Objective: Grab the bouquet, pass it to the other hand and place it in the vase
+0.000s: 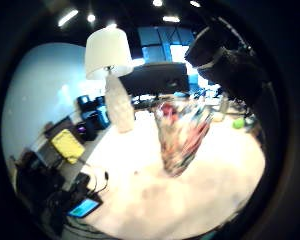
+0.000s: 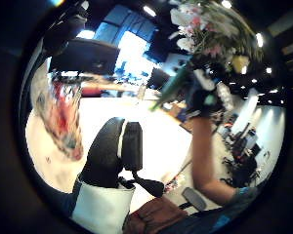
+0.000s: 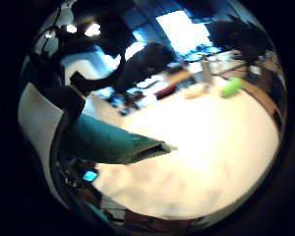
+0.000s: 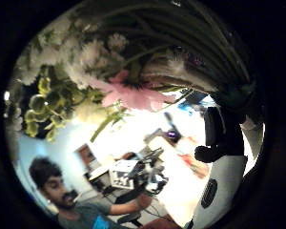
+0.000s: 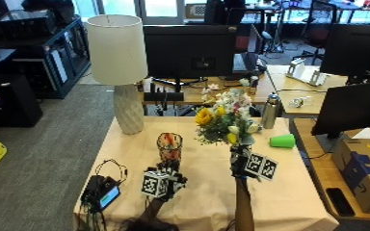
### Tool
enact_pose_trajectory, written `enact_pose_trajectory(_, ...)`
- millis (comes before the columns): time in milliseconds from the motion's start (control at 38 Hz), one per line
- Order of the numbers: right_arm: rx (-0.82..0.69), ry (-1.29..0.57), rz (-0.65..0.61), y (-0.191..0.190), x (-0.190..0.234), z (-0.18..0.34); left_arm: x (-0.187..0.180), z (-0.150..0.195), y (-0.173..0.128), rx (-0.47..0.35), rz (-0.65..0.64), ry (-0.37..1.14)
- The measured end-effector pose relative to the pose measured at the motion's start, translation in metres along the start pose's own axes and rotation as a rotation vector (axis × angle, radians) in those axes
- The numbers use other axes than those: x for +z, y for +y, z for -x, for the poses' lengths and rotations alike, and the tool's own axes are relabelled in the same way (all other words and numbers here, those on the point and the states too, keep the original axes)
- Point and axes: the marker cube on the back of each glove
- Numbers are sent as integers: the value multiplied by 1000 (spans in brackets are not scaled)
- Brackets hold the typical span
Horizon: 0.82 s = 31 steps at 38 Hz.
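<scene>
One table (image 5: 287, 192), square, under a cream cloth, carrying everything listed below. One lamp (image 5: 117, 67) with a pale shade and a textured white base, standing at the far left corner. One bouquet (image 5: 227, 120) of yellow, white and pink flowers with green foliage, held upright in the air above the table's middle, to the right of the vase and well clear of it; its green stems point down toward the cloth. One vase (image 5: 169, 147), patterned in red and mixed colours, upright on the cloth, left of centre, nothing in it. One right hand (image 5: 241, 163), black-gloved, fingers curled round the bouquet's stems. One left hand (image 5: 165, 183), black-gloved, just in front of the vase; whether its fingers are spread or curled I cannot tell. One green cup (image 5: 282, 141), lying on its side near the right edge.
</scene>
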Motion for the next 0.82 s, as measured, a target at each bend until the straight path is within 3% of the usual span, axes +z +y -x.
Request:
enact_pose_trajectory(79,90,303,71,11,-22,-52,32,12,54,-13,123,-53)
enact_pose_trajectory(184,241,627,266,37,-20,-143,76,31,130,-95,426,-54)
enact_pose_trajectory(263,315,744,394,54,-8,-180,83,37,159,-186,606,-79)
enact_pose_trajectory(342,351,824,478,64,2,-203,60,29,164,-263,713,-105)
enact_pose_trajectory(395,349,837,525,66,8,-199,58,28,166,-266,736,-66)
enact_pose_trajectory(526,220,445,577,64,60,-163,65,31,169,-272,752,-7)
enact_pose_trajectory(658,352,803,667,77,59,-180,67,35,170,-283,765,-54)
enact_pose_trajectory(816,344,996,667,76,55,-194,67,31,170,-261,778,-52)
